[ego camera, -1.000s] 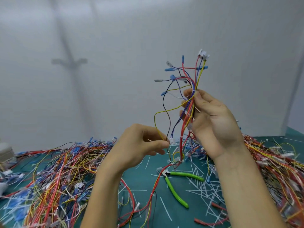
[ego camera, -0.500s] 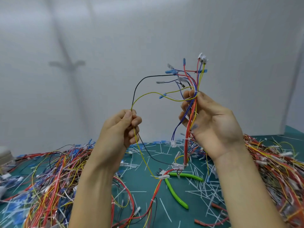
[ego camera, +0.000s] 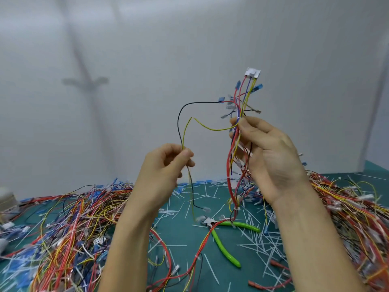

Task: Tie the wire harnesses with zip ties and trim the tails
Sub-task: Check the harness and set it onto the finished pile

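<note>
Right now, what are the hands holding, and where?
The right hand grips the wire bundle by its upper part, below the white plug. The left hand pinches the black and yellow wires looping out of it.

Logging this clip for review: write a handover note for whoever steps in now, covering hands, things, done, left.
Right hand grips the raised wire harness mid-bundle.
Left hand pinches its stray yellow and black wires.
Green-handled cutters lie on the mat among cut zip-tie tails.
Done: lower harness shows a tie.
Left: gather the stray wires, tie, trim.
</note>
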Demonstrator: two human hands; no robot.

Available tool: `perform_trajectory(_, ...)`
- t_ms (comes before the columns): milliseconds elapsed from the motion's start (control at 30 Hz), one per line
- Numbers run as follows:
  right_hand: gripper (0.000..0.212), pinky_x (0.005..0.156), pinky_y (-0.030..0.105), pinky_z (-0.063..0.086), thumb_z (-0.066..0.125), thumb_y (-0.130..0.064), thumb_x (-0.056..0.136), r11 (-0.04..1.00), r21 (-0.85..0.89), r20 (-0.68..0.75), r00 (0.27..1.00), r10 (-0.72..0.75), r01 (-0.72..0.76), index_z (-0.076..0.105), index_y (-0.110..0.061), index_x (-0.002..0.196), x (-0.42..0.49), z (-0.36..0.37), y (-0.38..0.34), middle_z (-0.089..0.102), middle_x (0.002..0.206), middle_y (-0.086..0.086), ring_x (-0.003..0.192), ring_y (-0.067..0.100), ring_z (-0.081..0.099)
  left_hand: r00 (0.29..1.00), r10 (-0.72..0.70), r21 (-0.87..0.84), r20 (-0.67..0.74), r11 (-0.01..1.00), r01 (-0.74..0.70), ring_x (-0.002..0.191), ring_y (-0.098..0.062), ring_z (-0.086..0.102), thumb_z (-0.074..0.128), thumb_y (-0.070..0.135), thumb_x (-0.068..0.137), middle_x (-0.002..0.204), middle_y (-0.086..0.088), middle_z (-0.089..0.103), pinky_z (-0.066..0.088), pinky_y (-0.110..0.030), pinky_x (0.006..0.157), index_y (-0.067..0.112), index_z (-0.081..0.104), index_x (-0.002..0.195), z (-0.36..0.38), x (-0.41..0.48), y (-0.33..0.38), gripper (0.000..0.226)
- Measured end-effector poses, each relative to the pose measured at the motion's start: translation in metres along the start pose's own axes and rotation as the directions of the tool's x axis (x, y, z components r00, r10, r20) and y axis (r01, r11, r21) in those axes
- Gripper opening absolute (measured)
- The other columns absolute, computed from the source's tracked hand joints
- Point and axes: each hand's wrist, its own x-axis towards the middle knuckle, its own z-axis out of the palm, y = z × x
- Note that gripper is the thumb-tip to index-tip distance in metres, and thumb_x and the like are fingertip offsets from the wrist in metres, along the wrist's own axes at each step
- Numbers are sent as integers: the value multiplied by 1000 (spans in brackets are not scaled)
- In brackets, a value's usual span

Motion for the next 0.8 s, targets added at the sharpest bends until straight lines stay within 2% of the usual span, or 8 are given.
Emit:
perform_trajectory(33, 12, 66, 22, 49, 71, -23, 76, 999, -24, -12, 1000, -21, 21, 72, -18, 87, -1, 1, 1, 75, 93, -5, 80, 5, 63, 999, 14, 14, 36, 1000, -14, 61, 1, 59, 65, 27, 91, 77, 9, 74, 46, -11, 54, 16, 69, 89, 1, -1, 1, 12)
perform_trajectory(133, 14, 75, 26, 52, 77, -30, 62, 993, -100, -32, 998, -60, 56, 77, -24, 76, -3, 7, 2, 77, 97, -4, 88, 3, 68, 980, 18, -118, 199, 993, 6, 86, -4, 71, 74, 40, 69, 92, 1, 77, 51, -11, 72, 10, 66, 101, 3, -3, 2, 45)
perform_trajectory(233, 16, 73, 23, 54, 79, -28, 61, 989, -129, -44, 996, -81, 75, 77, -22, 75, -4, 12, 6, 75, 92, -2, 83, 5, 67, 968, 35, -162, 249, 987, 7, 86, -19, 75, 83, 18, 69, 90, -6, 77, 56, -19, 73, 6, 55, 107, 7, -4, 5, 49)
perform_trajectory(400, 8, 76, 25, 58, 67, -17, 91, 974, -224, -19, 999, -50, 44, 74, -20, 94, -3, 12, 13, 72, 101, 0, 93, 15, 68, 998, 52, -247, 44, 968, -39, 71, -31, 75, 77, -4, 77, 79, -15, 75, 61, -34, 66, 7, 55, 100, 12, -3, 7, 33)
perform_trajectory(600, 29, 84, 35, 58, 66, -30, 92, 854, -518, -94, 996, 0, -49, 54, -29, 118, 0, 6, 15, 58, 117, 0, 105, 19, 65, 972, 50, -297, -229, 947, -119, 70, -26, 75, 71, -7, 82, 81, -6, 76, 60, -30, 62, 17, 58, 116, 3, 1, 2, 43)
perform_trajectory(700, 52, 84, 25, 54, 72, -47, 82, 651, -757, 93, 977, 191, -55, 47, -31, 124, -1, 1, 15, 59, 116, -10, 99, 2, 63, 959, 44, -311, -281, 941, -134, 73, -24, 75, 70, -4, 84, 83, -4, 76, 59, -28, 62, 20, 59, 115, -1, 1, 2, 41)
perform_trajectory(767, 37, 76, 14, 54, 73, -42, 84, 568, -823, 250, 896, 368, -3, 61, -26, 115, -4, 3, 19, 68, 112, -8, 89, -4, 66, 949, 35, -328, -314, 934, -143, 73, -23, 75, 71, -2, 84, 84, -3, 77, 58, -26, 61, 20, 59, 116, -1, 1, 1, 41)
perform_trajectory(800, 23, 81, 20, 56, 72, -36, 86, 534, -844, 297, 871, 391, 48, 68, -21, 104, -4, 5, 23, 73, 108, 2, 89, 2, 69, 945, 29, -347, -327, 926, -149, 74, -23, 75, 71, -1, 84, 85, -4, 77, 57, -25, 61, 19, 58, 116, 0, 1, 1, 41)
